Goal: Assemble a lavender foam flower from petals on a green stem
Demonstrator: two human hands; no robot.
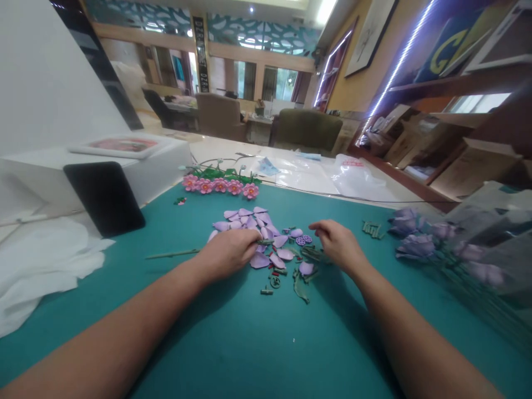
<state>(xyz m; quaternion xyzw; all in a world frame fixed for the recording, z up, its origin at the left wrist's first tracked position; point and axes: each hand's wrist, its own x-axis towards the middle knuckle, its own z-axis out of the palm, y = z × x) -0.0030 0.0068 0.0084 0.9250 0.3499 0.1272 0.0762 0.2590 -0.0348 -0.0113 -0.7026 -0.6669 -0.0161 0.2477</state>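
Observation:
On the teal table mat lies a scatter of purple plastic petals with small green and red parts among them. My left hand is closed, pinching a small green piece at the pile's near edge. A long green stem runs out from under that hand to the left. My right hand rests curled over green leaf parts on the pile's right side; whether it grips one I cannot make out.
A row of pink flowers lies at the mat's far edge. Finished purple flowers lie at the right. A black tablet leans on a white box at left, above white cloth. Plastic bags sit behind.

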